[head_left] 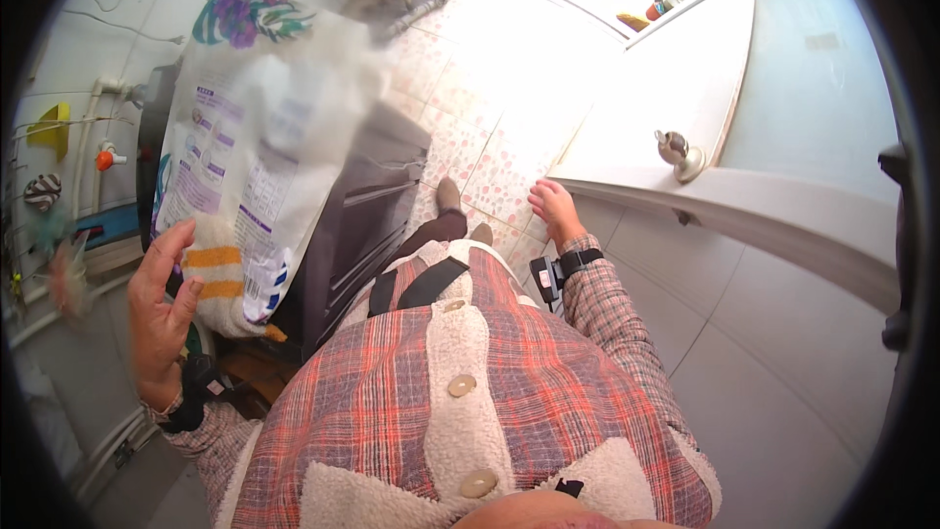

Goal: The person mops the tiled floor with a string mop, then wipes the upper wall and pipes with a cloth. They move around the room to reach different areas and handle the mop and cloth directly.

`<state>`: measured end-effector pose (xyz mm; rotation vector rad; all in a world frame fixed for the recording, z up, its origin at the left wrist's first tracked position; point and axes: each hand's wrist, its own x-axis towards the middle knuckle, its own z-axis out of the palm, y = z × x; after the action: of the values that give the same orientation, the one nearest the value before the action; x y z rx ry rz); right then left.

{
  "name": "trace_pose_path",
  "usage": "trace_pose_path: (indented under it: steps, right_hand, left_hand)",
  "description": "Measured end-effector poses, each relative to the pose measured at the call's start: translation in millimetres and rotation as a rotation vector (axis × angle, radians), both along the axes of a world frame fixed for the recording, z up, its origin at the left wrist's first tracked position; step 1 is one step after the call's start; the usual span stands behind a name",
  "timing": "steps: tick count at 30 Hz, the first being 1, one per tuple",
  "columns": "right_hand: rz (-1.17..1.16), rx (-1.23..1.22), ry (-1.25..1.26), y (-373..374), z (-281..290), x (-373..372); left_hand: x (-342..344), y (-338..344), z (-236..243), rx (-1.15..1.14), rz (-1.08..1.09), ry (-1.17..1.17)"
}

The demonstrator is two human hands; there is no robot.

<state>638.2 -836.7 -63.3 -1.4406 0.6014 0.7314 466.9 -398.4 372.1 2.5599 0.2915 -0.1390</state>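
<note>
At the left, my left hand [160, 309] is raised with fingers stretched out and thumb apart. Its fingertips come right up to a beige knitted sock-like cloth [217, 279] with yellow stripes; I cannot tell if they touch it. That cloth lies against a large white plastic bag [284, 127] with purple print and a floral corner, slightly blurred at the far end. Both lie over a dark grey ribbed box-like unit [372, 201]. My right hand [555, 211] hangs in the air on the other side of my body, fingers loosely extended, holding nothing.
To the right stands an open door [803, 225] with a metal knob [676, 152]. A bright doorway is at the far end of the tiled floor [480, 152]. Pipes and an orange-handled tap [108, 157] line the left wall. A mop-like head [421, 10] rests farther back.
</note>
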Motion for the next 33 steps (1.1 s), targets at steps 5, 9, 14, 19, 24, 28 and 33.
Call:
trace_pose_path:
  steps: [5, 9, 14, 19, 24, 28, 33]
  right_hand:
    - [-0.107, 0.615, -0.107, 47, 81, 96]
    - [-0.108, 0.835, -0.120, 79, 139, 162]
    - [-0.068, 0.965, -0.100, 112, 167, 212]
    - [-0.004, 1.042, -0.032, 132, 162, 262]
    - [0.022, 1.102, 0.042, 143, 164, 316]
    - [0.034, 1.180, 0.087, 143, 175, 353]
    - [0.073, 1.242, 0.119, 137, 194, 382]
  left_hand:
    - [58, 16, 0, 0.070, -0.077, 0.045]
    - [84, 32, -7, 0.088, -0.168, 0.114]
    - [99, 44, -3, 0.073, -0.112, 0.138]
    - [111, 40, -2, 0.054, -0.012, 0.162]
    - [156, 14, 3, -0.008, 0.099, 0.187]
    - [229, -7, 8, 0.011, 0.000, 0.126]
    - [358, -16, 1, 0.131, -0.359, -0.049]
